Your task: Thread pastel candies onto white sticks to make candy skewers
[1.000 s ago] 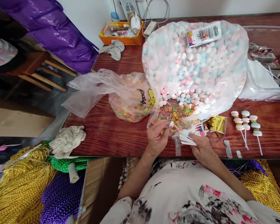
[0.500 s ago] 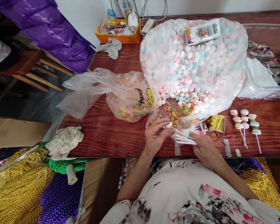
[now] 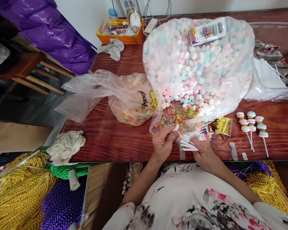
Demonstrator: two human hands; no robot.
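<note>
The white sticks (image 3: 189, 146) have shifted left since the earlier frame, bringing the right hand (image 3: 203, 150) nearer the left hand (image 3: 164, 140). They sit above the table's near edge, pinched between the right thumb and fingers. The left thumb and fingertips pinch a white candy (image 3: 175, 127); a pale blue candy (image 3: 185, 138) sits between the hands, though whether it is threaded is unclear. Beyond, ring candies (image 3: 181, 115) lie at the large clear bag (image 3: 238, 86), beside a smaller bag (image 3: 134, 99). Three candy skewers (image 3: 251, 123) rest rightward on the table (image 3: 110, 140).
</note>
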